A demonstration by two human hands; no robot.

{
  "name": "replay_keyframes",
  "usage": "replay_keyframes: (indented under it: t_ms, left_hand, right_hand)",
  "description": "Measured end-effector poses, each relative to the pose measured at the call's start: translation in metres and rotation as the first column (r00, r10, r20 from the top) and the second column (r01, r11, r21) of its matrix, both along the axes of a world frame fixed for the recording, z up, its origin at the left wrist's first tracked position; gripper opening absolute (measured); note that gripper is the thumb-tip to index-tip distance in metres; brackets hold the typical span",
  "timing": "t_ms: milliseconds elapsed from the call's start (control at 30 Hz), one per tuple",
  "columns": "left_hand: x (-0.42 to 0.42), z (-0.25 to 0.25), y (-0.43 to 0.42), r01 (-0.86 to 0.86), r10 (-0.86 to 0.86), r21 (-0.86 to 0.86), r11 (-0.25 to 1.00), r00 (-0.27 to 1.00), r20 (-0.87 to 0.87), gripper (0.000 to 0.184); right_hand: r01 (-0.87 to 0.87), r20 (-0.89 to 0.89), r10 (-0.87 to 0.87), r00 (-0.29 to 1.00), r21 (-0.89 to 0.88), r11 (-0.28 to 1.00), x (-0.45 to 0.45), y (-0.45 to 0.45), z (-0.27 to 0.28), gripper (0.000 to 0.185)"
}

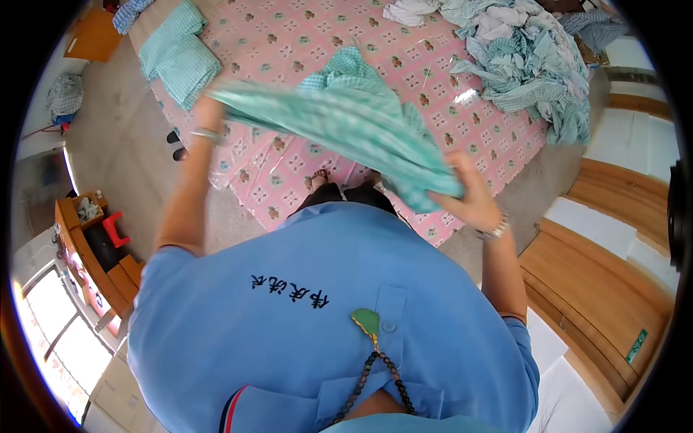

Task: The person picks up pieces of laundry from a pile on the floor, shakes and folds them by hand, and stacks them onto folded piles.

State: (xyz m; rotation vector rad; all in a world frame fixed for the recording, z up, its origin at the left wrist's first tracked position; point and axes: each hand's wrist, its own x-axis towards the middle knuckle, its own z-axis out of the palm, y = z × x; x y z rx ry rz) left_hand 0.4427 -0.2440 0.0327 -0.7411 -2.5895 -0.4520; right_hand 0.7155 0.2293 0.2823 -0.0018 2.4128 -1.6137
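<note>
A green-and-white checked cloth (346, 123) is stretched between my two hands above a pink patterned sheet. My left hand (209, 113), smeared by motion, is closed on its far left end, with a band on the wrist. At the opposite end, my right hand (471, 193) pinches the lower corner between thumb and fingers; a metal watch is on that wrist. Part of the cloth bunches up behind the stretched edge, over the sheet. What kind of linen it is, I cannot tell.
Flowered pink sheeting (267, 36) under clear plastic spreads across the floor. Folded green checked linens (184, 61) lie at its left. A large heap of rumpled linens (530, 61) covers the right. Wooden furniture (599, 289) stands at the right, and a red stool (115, 229) at the left.
</note>
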Motion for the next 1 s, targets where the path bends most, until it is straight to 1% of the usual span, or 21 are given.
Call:
replay_keyframes:
  t_ms: [33, 67, 100, 133, 167, 200, 233, 267, 333, 400, 467, 500, 600, 633, 667, 733, 800, 867, 933, 967, 1000]
  left_hand:
    - [-0.005, 0.116, 0.005, -0.141, 0.13, 0.055, 0.989, 0.978, 0.164, 0.021]
    - [0.022, 0.218, 0.033, -0.378, 0.071, 0.493, 0.784, 0.843, 0.534, 0.019]
    - [0.019, 0.252, 0.027, -0.066, -0.097, 0.574, 0.816, 0.964, 0.248, 0.017]
    - [0.03, 0.298, 0.041, 0.098, -0.169, 0.484, 0.87, 0.98, 0.105, 0.016]
    - [0.05, 0.337, 0.063, 0.244, -0.25, 0.364, 0.899, 0.968, -0.032, 0.016]
    - [0.069, 0.358, 0.082, 0.245, -0.247, 0.353, 0.903, 0.968, -0.042, 0.016]
    - [0.086, 0.375, 0.101, 0.354, -0.317, 0.188, 0.916, 0.927, -0.2, 0.016]
    - [0.095, 0.385, 0.114, 0.433, -0.407, 0.003, 0.901, 0.849, -0.336, 0.016]
    - [0.095, 0.375, 0.135, 0.471, -0.464, -0.054, 0.881, 0.833, -0.302, 0.019]
    - [0.08, 0.339, 0.157, 0.462, -0.463, -0.054, 0.885, 0.866, -0.187, 0.026]
    - [0.037, 0.271, 0.153, 0.369, -0.37, 0.054, 0.928, 0.929, 0.019, 0.03]
    - [0.013, 0.241, 0.144, 0.313, -0.328, 0.115, 0.943, 0.932, 0.153, 0.032]
    - [-0.04, 0.206, 0.139, 0.263, -0.29, 0.141, 0.954, 0.928, 0.233, 0.033]
    - [-0.036, 0.23, 0.157, 0.05, -0.018, -0.109, 0.993, 0.96, 0.28, 0.033]
    - [-0.029, 0.269, 0.174, -0.157, 0.258, -0.36, 0.92, 0.932, 0.253, 0.034]
    - [-0.036, 0.305, 0.171, 0.148, -0.195, 0.156, 0.977, 0.913, 0.359, 0.036]
    - [-0.006, 0.351, 0.182, 0.131, -0.386, 0.473, 0.871, 0.778, 0.495, 0.037]
    - [0.003, 0.358, 0.17, 0.182, -0.423, 0.472, 0.862, 0.771, 0.475, 0.037]
    - [0.008, 0.342, 0.151, 0.204, -0.367, 0.342, 0.917, 0.767, 0.527, 0.035]
    - [0.002, 0.32, 0.134, 0.205, -0.315, 0.248, 0.947, 0.753, 0.578, 0.033]
    - [0.011, 0.295, 0.136, 0.257, -0.368, 0.274, 0.927, 0.77, 0.522, 0.031]
  right_hand:
    - [-0.097, 0.065, 0.088, 0.994, 0.141, 0.985, 0.006, -0.005, -0.029, 0.034]
    - [-0.2, 0.145, 0.166, 0.975, 0.27, 0.942, 0.013, -0.011, -0.058, 0.035]
    - [-0.333, 0.234, 0.27, 0.934, 0.301, 0.894, 0.021, -0.02, -0.084, 0.036]
    - [-0.466, 0.32, 0.368, 0.873, 0.324, 0.823, 0.026, -0.027, -0.107, 0.038]
    - [-0.468, 0.308, 0.375, 0.874, 0.324, 0.822, 0.031, -0.03, -0.127, 0.038]
    - [-0.479, 0.325, 0.371, 0.87, 0.377, 0.793, 0.034, -0.033, -0.146, 0.038]
    - [-0.484, 0.339, 0.361, 0.869, 0.428, 0.763, 0.038, -0.033, -0.163, 0.041]
    - [-0.473, 0.323, 0.358, 0.876, 0.427, 0.771, 0.04, -0.028, -0.178, 0.041]
    - [-0.386, 0.235, 0.307, 0.922, 0.605, 0.696, 0.051, 0.002, -0.209, 0.04]
    - [-0.012, 0.08, -0.045, 0.996, 0.601, 0.799, 0.068, 0.059, -0.272, 0.036]
    - [0.451, 0.213, -0.561, 0.8, 0.404, 0.796, 0.07, 0.109, -0.229, 0.03]
    - [0.602, 0.09, -0.635, 0.768, 0.238, 0.762, 0.072, 0.132, -0.206, 0.025]
    - [0.736, -0.214, -0.706, 0.675, 0.128, 0.665, 0.06, 0.164, -0.083, 0.024]
    - [0.738, -0.275, -0.687, 0.673, 0.185, 0.649, 0.062, 0.18, -0.054, 0.022]
    - [0.75, -0.393, -0.655, 0.645, 0.16, 0.642, 0.067, 0.184, -0.019, 0.021]
    - [0.763, -0.503, -0.615, 0.607, 0.15, 0.629, 0.078, 0.188, 0.035, 0.021]
    - [0.656, -0.553, -0.541, 0.634, 0.014, 0.755, 0.101, 0.181, 0.069, 0.026]
    - [0.418, -0.489, -0.153, 0.859, 0.497, 0.76, 0.124, 0.185, 0.042, 0.037]
    - [-0.031, 0.034, 0.009, 0.999, 0.714, 0.699, 0.143, 0.162, -0.01, 0.047]
    - [-0.158, 0.241, -0.016, 0.97, 0.681, 0.715, 0.157, 0.149, -0.043, 0.052]
    - [-0.339, 0.348, 0.136, 0.928, 0.63, 0.699, 0.176, 0.146, -0.097, 0.052]
